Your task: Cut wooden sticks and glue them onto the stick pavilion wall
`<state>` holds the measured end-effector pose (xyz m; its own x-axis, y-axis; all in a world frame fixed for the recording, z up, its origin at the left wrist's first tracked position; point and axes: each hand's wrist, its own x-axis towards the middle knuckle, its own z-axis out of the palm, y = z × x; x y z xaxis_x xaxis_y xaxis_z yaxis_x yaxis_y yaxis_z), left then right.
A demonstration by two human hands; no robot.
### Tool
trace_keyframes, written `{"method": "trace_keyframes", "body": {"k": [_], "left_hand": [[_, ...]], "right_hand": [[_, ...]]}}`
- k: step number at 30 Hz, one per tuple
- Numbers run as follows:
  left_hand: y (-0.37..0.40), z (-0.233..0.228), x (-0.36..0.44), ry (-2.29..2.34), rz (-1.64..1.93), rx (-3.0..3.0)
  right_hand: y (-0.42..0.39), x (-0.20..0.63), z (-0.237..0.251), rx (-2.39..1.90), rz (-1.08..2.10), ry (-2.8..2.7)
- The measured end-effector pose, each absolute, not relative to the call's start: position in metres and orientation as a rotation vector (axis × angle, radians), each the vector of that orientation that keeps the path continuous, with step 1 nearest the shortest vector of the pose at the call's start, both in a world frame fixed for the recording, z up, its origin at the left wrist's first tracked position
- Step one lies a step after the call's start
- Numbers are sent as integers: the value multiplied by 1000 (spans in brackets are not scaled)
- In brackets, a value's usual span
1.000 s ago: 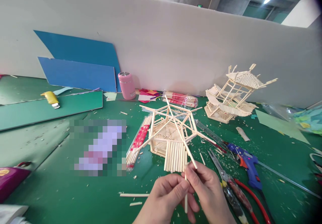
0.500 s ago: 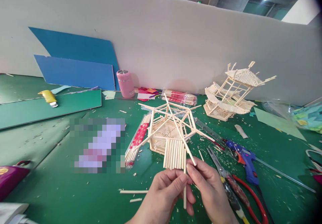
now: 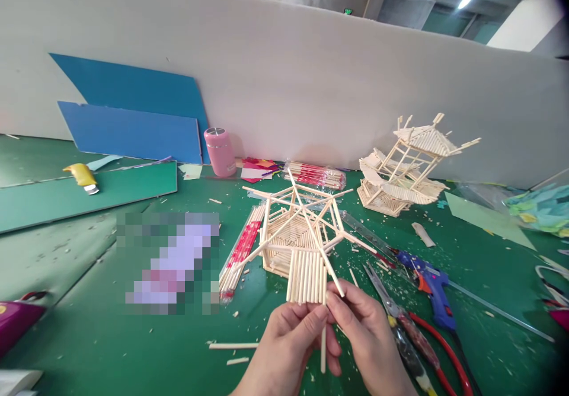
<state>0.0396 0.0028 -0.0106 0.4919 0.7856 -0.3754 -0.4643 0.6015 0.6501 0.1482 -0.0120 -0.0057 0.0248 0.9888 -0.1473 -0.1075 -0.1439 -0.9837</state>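
Observation:
A six-sided wooden stick model (image 3: 265,233), an open frame with radiating roof beams, stands on the green table in front of me. One roof section has a panel of sticks (image 3: 306,276) laid side by side. At that panel's right edge a thin wooden stick (image 3: 323,354) points down toward me, its lower end free. My left hand (image 3: 284,339) pinches it between thumb and fingers, just below the panel. Closed beside it, my right hand (image 3: 367,331) has its fingertips on the same stick, near the end of a roof beam (image 3: 333,274).
Right of my hands lie a long-jawed hand tool (image 3: 377,286) and a blue glue gun (image 3: 427,280). Another stick model (image 3: 398,182) stands behind. Bagged sticks (image 3: 244,245) lie to the left, with a pink flask (image 3: 221,153) beyond. Loose sticks (image 3: 233,346) lie near my left wrist.
The view has shifted slightly. Both hands stay closed at the stick by the panel's right edge, with hardly any movement against the model.

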Motion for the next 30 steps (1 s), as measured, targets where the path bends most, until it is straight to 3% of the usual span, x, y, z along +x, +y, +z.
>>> {"method": "trace_keyframes", "body": {"k": [30], "left_hand": [[3, -9, 38, 712, 761, 499]], "right_hand": [[-8, 148, -2, -1302, 1279, -1041]]}}
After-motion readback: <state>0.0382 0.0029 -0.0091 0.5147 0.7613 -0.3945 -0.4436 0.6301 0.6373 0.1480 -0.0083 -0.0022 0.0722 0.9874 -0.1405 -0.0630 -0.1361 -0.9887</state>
